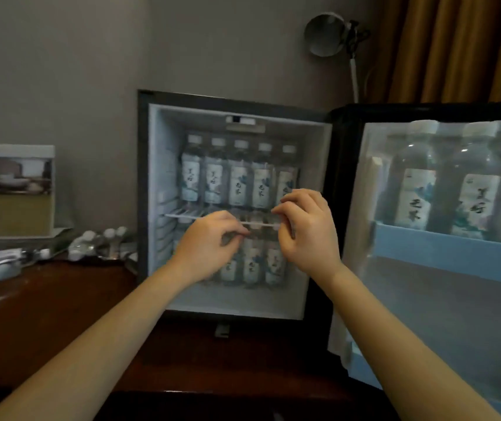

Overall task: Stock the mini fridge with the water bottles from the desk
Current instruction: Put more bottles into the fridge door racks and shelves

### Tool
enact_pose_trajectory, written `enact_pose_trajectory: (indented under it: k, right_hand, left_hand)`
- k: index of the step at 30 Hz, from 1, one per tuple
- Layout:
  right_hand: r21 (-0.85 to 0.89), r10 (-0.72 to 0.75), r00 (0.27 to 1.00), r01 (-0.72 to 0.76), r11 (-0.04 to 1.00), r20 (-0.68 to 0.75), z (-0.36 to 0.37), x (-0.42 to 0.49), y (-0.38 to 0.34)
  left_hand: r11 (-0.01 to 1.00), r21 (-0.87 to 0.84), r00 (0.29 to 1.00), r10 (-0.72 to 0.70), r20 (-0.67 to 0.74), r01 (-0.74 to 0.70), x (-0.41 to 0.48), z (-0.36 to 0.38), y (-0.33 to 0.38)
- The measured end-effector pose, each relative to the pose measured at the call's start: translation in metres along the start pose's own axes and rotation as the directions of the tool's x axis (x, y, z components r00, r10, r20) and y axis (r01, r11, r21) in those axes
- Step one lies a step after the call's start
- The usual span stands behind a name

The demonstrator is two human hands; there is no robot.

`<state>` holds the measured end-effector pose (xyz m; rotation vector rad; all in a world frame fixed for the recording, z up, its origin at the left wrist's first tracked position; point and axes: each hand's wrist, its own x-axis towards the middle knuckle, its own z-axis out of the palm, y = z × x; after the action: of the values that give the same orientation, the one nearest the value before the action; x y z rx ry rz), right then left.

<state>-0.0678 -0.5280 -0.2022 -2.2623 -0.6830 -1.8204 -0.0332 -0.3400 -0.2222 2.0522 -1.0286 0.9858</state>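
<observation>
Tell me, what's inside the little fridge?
Five water bottles stand in a row on the shelf of the fridge. More bottles stand underneath, but the left hand and right hand cover some, so I can't count them.

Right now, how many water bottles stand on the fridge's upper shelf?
5, in one row: far left, second, middle, fourth, far right, partly behind the right hand. Others may be hidden behind them.

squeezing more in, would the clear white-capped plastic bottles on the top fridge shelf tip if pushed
The clear white-capped plastic bottles are tall and narrow, so probably tippy; packed side by side on the white shelf, neighbours likely brace them.
</observation>
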Motion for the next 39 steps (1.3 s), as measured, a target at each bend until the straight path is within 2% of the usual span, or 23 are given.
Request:
enact_pose_trajectory:
  k: [5, 9, 13, 16, 19, 23, 25, 28, 29, 31, 32, 34, 39]
  right_hand:
    - [0.176, -0.031, 0.998, 0.021, 0.984, 0.055, 0.084, 0.012, -0.055]
    - [0.334, -0.051, 0.987, -0.003, 0.943, 0.152, 0.148, 0.021, -0.111]
    - [0.474, -0.077, 0.962, -0.058, 0.879, 0.260, 0.208, 0.028, -0.166]
    - [0.504, -0.098, 0.914, -0.125, 0.855, 0.394, 0.252, 0.027, -0.203]
    - [0.483, -0.157, 0.800, -0.181, 0.857, 0.579, 0.303, 0.025, -0.233]
    - [0.471, -0.193, 0.575, -0.384, 0.794, 0.795, 0.362, 0.017, -0.269]
    - [0.443, -0.224, 0.483, -0.407, 0.799, 0.847, 0.389, 0.008, -0.284]
    - [0.406, -0.252, 0.387, -0.392, 0.825, 0.887, 0.426, -0.006, -0.297]
    - [0.390, -0.279, 0.318, -0.376, 0.840, 0.906, 0.439, -0.010, -0.300]
    - [0.377, -0.361, 0.108, -0.302, 0.876, 0.926, 0.459, -0.020, -0.305]
    - [0.384, -0.385, 0.051, -0.266, 0.884, 0.922, 0.467, -0.023, -0.305]
    - [0.388, -0.399, 0.014, -0.270, 0.881, 0.917, 0.478, -0.022, -0.302]
    - [0.429, -0.438, 0.018, -0.247, 0.869, 0.899, 0.489, -0.017, -0.299]
  left_hand:
    - [0.974, 0.136, 0.983, -0.183, 0.006, 0.180, -0.044, -0.055, -0.063]
    - [0.910, 0.228, 0.936, -0.353, -0.013, 0.346, -0.082, -0.105, -0.113]
    - [0.778, 0.272, 0.821, -0.562, -0.104, 0.567, -0.119, -0.153, -0.160]
    - [0.651, 0.352, 0.724, -0.677, -0.131, 0.672, -0.147, -0.182, -0.192]
    - [0.527, 0.406, 0.622, -0.769, -0.146, 0.747, -0.172, -0.202, -0.226]
    - [0.405, 0.444, 0.516, -0.841, -0.161, 0.799, -0.199, -0.220, -0.272]
    - [0.357, 0.468, 0.471, -0.869, -0.151, 0.808, -0.210, -0.225, -0.293]
    - [0.278, 0.510, 0.395, -0.909, -0.134, 0.814, -0.223, -0.228, -0.325]
    - [0.256, 0.521, 0.377, -0.916, -0.139, 0.814, -0.225, -0.229, -0.336]
    - [0.218, 0.521, 0.347, -0.924, -0.163, 0.825, -0.231, -0.229, -0.359]
    - [0.202, 0.515, 0.337, -0.924, -0.182, 0.833, -0.233, -0.228, -0.370]
    - [0.163, 0.502, 0.315, -0.920, -0.234, 0.849, -0.237, -0.222, -0.391]
    - [0.036, 0.527, 0.260, -0.897, -0.358, 0.849, -0.232, -0.208, -0.445]
